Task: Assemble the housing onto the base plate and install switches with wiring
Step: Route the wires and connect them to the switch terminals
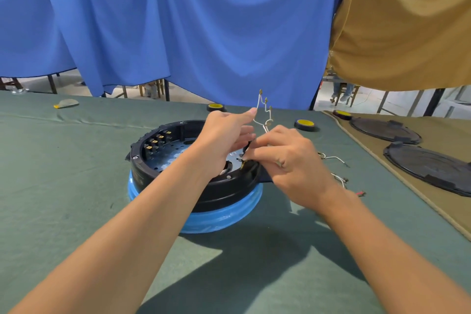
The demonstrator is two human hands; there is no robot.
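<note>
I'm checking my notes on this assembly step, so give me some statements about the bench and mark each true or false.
1. The left hand holds white wires with their terminals pointing up. True.
2. The black housing lies on the tan mat. False: it stands on a blue-wrapped base on the green cloth.
3. Switches already sit along the housing's left inner wall. True.
4. Two black round covers are stacked on the housing. False: they lie side by side on the tan mat.
5. The right hand rests flat on the green cloth. False: its fingers curl round the wires' lower end at the housing's right rim.
</note>
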